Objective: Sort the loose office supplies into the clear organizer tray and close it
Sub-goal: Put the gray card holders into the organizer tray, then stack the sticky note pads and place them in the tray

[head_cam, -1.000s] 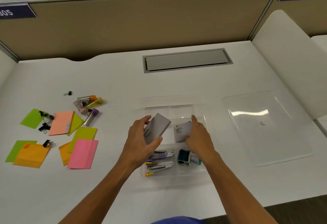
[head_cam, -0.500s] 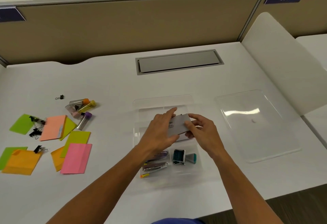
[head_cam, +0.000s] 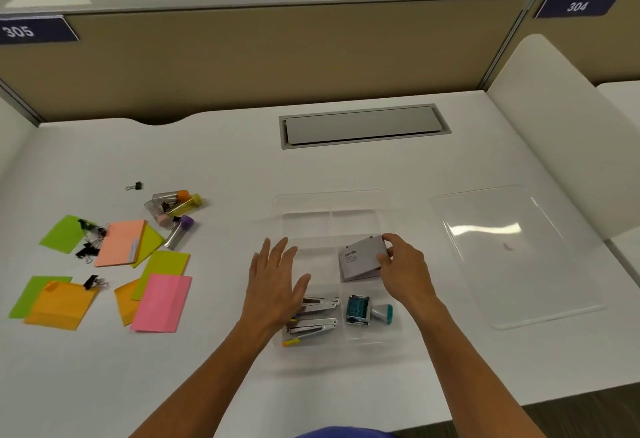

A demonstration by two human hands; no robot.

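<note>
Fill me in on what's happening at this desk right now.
A person is sorting office supplies into a clear organizer tray. The right hand holds a grey box over another grey box lying in a right-side compartment. The left hand hovers open and empty over the tray's left side. Staplers and a teal stamp are already in the near compartments. Sticky notes, binder clips and capped tubes lie loose at left; the lid rests at right.

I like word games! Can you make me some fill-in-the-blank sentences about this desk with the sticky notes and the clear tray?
1. The right hand holds two grey ____ in the clear tray.
2. The left hand is open and holds ____.
3. The clear lid lies to the ____ of the tray.
4. The sticky note nearest the left hand is ____.

Missing words: boxes; nothing; right; pink
</note>
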